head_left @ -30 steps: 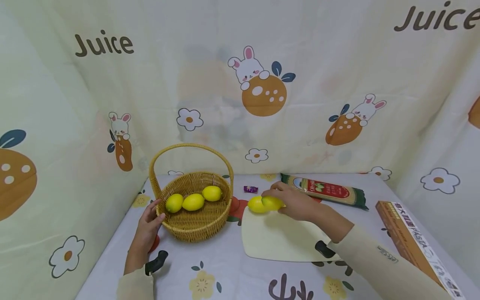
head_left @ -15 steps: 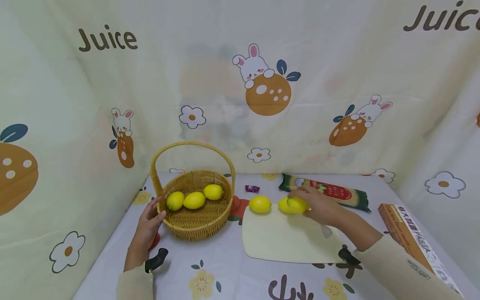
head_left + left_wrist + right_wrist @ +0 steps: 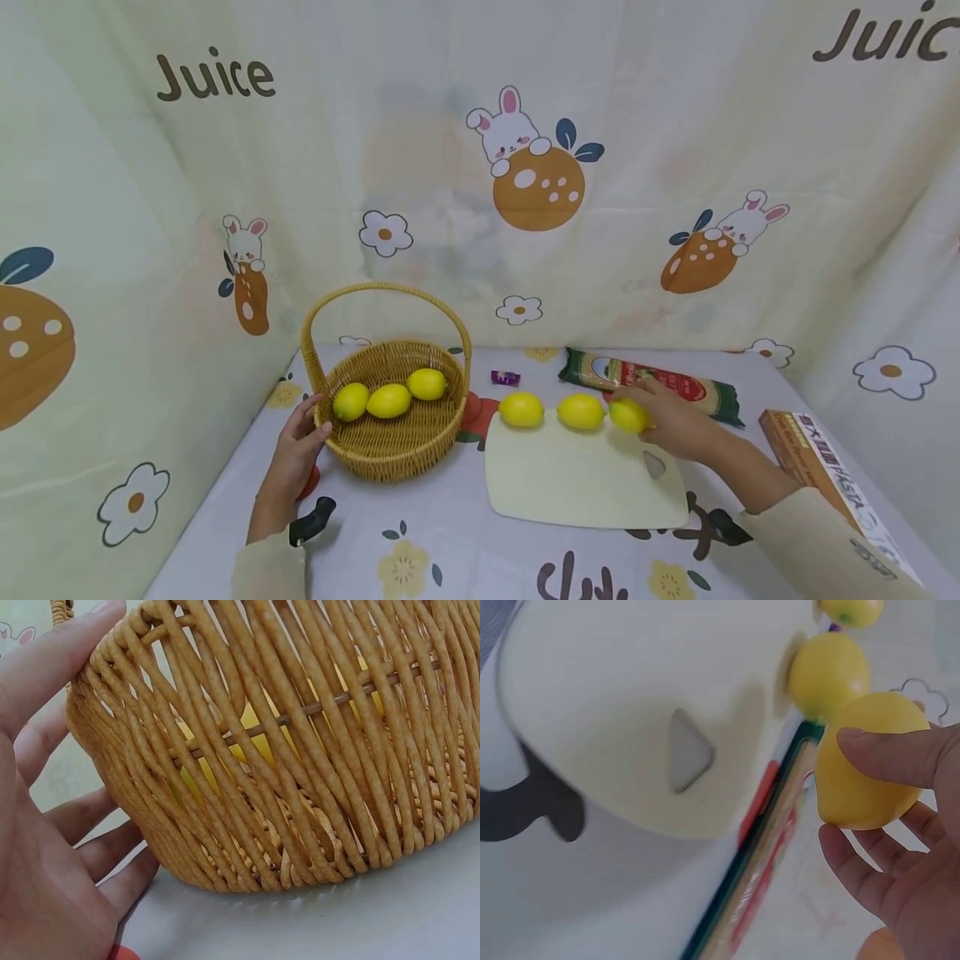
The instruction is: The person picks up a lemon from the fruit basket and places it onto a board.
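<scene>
My right hand [image 3: 667, 418] holds a lemon [image 3: 628, 415] at the back right of a cream cutting board [image 3: 585, 483]. Seen from the right wrist, the thumb lies over that lemon [image 3: 870, 761], with the fingers around its far side. Two more lemons, one at the middle [image 3: 581, 412] and one at the left [image 3: 521, 410], lie in a row along the board's back edge. On the left, my left hand [image 3: 295, 454] grips the rim of a wicker basket [image 3: 390, 462], which has three lemons [image 3: 388, 401] inside. The left wrist view shows the thumb at the basket's rim and fingers along its side.
Behind the board lie a small purple packet [image 3: 506, 378] and a green-ended pasta bag [image 3: 693, 390], which the right hand partly covers. A long pasta box [image 3: 817, 467] is at the right. The basket's tall handle [image 3: 386, 287] arches upward. Patterned cloth hangs around the table.
My right hand has moved right with its lemon, away from the left lemon on the board. The middle lemon now shows separately from the held one. My left hand remains at the basket.
</scene>
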`<move>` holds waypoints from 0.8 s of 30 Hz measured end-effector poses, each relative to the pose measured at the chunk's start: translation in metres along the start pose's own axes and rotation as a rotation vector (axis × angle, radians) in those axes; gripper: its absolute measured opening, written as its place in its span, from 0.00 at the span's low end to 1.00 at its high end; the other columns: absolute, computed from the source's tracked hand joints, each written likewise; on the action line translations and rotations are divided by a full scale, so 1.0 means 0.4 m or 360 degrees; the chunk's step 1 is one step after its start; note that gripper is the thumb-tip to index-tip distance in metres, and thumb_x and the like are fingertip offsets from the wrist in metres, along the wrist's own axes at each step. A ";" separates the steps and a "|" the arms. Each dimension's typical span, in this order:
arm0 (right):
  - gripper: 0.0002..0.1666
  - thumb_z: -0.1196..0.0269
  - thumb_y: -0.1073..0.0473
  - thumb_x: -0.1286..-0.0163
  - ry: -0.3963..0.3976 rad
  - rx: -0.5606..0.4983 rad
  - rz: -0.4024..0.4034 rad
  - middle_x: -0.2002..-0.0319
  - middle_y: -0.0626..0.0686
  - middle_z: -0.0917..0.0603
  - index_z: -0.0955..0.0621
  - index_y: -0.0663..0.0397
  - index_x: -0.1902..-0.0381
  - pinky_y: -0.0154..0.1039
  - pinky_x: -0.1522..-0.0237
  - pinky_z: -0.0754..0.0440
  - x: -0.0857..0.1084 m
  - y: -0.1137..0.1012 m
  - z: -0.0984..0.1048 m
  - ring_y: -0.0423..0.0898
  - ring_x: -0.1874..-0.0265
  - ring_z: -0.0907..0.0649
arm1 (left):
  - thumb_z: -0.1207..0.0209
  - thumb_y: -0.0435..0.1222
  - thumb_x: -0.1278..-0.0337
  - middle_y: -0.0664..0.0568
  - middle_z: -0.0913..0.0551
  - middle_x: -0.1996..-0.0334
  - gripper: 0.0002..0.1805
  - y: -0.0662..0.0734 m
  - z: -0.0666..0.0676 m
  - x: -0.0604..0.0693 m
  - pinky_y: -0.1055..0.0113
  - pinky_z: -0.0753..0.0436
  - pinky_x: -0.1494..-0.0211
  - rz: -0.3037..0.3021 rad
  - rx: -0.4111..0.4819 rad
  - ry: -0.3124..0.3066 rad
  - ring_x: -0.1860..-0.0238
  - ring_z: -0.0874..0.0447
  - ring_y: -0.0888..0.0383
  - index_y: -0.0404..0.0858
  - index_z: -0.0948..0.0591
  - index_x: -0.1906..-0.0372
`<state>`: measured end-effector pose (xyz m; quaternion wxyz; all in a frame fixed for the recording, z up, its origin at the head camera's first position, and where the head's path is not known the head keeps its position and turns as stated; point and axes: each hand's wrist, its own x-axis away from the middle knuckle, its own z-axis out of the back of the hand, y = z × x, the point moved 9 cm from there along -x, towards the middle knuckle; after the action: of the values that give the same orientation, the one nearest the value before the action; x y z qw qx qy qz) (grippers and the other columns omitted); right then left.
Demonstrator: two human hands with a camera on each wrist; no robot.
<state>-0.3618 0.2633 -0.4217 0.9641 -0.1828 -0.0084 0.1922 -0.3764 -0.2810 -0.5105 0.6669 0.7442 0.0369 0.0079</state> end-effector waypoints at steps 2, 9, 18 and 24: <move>0.39 0.29 0.73 0.46 0.0006 0.0024 -0.0014 0.42 0.64 0.30 0.25 0.47 0.37 0.60 0.54 0.20 0.002 0.019 -0.003 0.64 0.48 0.25 | 0.42 0.34 0.33 0.45 0.47 0.25 0.34 0.004 -0.002 -0.005 0.53 0.47 0.27 -0.0003 -0.0017 -0.0009 0.28 0.46 0.49 0.45 0.42 0.26; 0.32 0.30 0.63 0.39 0.0036 0.0008 -0.0090 0.44 0.61 0.27 0.25 0.50 0.37 0.64 0.50 0.24 0.001 0.087 -0.014 0.62 0.49 0.25 | 0.42 0.34 0.33 0.43 0.47 0.25 0.33 0.023 -0.001 -0.017 0.52 0.46 0.28 -0.0031 -0.0028 0.0002 0.28 0.47 0.47 0.47 0.40 0.27; 0.32 0.30 0.56 0.38 -0.0042 0.0005 -0.0232 0.40 0.63 0.29 0.25 0.46 0.36 0.70 0.49 0.29 0.009 0.155 -0.055 0.65 0.46 0.28 | 0.42 0.34 0.33 0.44 0.48 0.25 0.34 0.006 0.001 0.003 0.54 0.46 0.28 0.0040 -0.0042 0.0019 0.28 0.47 0.48 0.47 0.42 0.26; 0.31 0.33 0.55 0.35 -0.0064 -0.0023 -0.0257 0.37 0.64 0.32 0.26 0.44 0.34 0.73 0.49 0.31 0.011 0.161 -0.064 0.68 0.43 0.30 | 0.43 0.35 0.33 0.44 0.49 0.25 0.34 -0.004 0.002 0.005 0.53 0.48 0.27 0.0037 -0.0033 0.0010 0.28 0.47 0.48 0.48 0.41 0.26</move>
<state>-0.3791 0.3115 -0.4688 0.9748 -0.1845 -0.0438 0.1173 -0.3743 -0.2813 -0.5121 0.6744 0.7375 0.0301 0.0184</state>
